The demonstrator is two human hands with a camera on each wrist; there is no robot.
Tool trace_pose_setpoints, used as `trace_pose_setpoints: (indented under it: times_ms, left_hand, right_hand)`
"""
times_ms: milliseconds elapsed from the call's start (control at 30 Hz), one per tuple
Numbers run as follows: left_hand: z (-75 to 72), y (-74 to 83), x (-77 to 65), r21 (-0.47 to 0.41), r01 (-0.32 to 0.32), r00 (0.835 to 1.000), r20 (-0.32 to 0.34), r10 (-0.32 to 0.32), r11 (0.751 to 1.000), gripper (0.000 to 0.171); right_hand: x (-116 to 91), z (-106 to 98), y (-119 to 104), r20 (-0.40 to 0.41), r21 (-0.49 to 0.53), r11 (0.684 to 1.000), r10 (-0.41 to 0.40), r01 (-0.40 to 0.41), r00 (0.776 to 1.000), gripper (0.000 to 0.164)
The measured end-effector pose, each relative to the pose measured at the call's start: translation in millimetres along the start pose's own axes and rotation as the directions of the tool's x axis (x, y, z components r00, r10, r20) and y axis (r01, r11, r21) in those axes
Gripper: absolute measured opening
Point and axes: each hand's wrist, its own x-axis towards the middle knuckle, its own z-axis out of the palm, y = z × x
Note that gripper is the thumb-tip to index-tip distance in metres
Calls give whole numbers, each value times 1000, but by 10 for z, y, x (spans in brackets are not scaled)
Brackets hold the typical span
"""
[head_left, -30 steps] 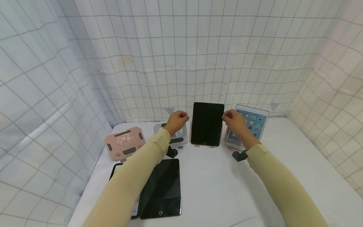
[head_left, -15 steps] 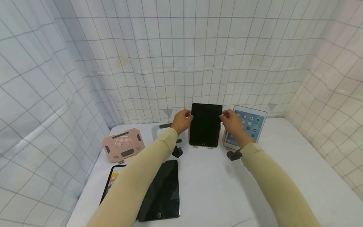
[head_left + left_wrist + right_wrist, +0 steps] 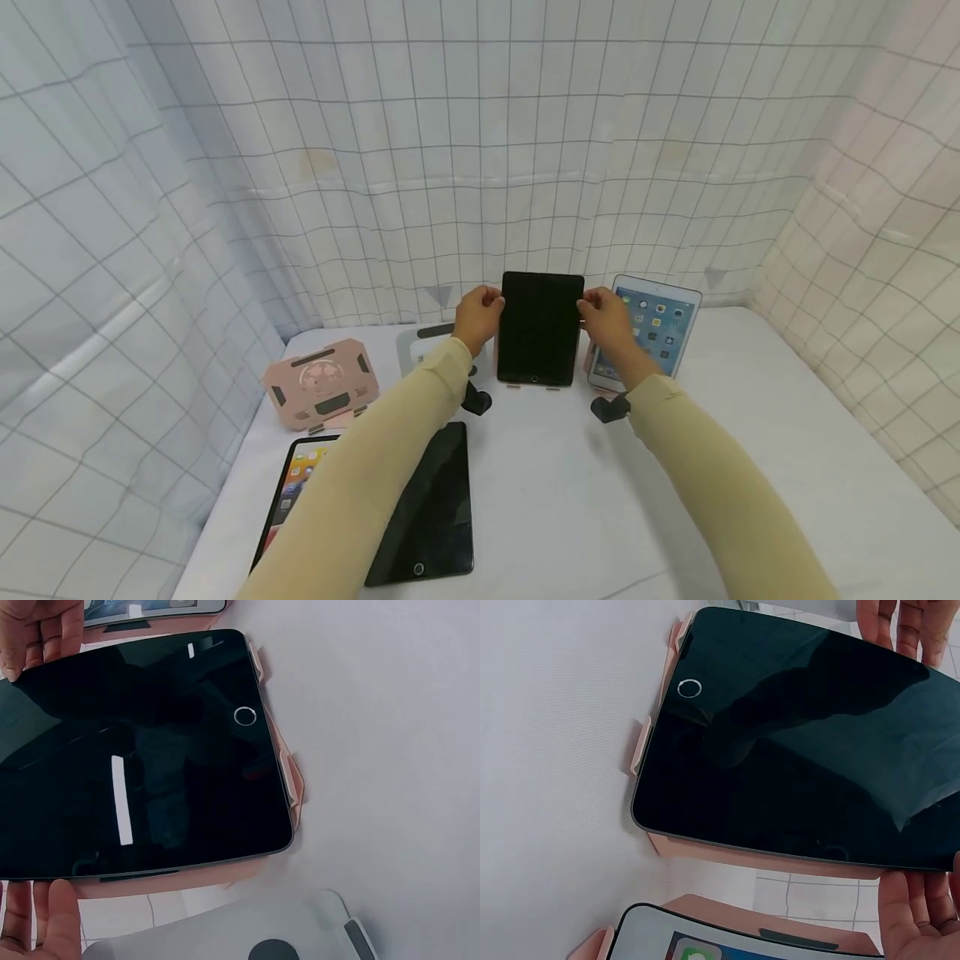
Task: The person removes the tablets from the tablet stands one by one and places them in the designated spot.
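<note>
A black tablet (image 3: 540, 329) with a dark screen leans upright on a pink stand (image 3: 294, 784), its lower edge at the stand's small lips. My left hand (image 3: 477, 318) holds its left edge with thumb and fingers. On the opposite edge, my right hand (image 3: 606, 318) grips at about the same height. Both hands also show in the left wrist view, the left hand (image 3: 45, 922) below the tablet and the right one above. Part of the fingers is hidden behind the tablet in the right wrist view, where my right hand (image 3: 922, 915) is lowest.
Right of it, a white tablet (image 3: 663, 325) with a lit screen leans on another pink stand. To the left are a grey stand (image 3: 408, 350) and a pink stand (image 3: 326, 383). A black tablet (image 3: 442, 517) and a lit tablet (image 3: 288, 483) lie flat in front, partly behind my left sleeve.
Both hands have closed in from beside the black tablet onto its side edges. The tablet stays on its stand; the whole head view has shifted slightly.
</note>
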Motion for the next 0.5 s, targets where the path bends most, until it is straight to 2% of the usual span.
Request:
trace_pose_setpoints:
  times_ms: [200,400,500]
  left_hand:
    - [-12,39,-33,-40,-2,1000,-27,0,999,21]
    - [-27,36,-43,-62,4,1000,9,-4,998,20]
    - [-47,29,-50,-78,-15,1000,20,17,997,19]
  right_hand:
    - [-2,8,4,-22,25,1000,-14,15,1000,25]
    - [-26,-22,6,-18,9,999,-33,33,999,20]
    - [-46,-42,-17,-10,13,998,-55,55,998,19]
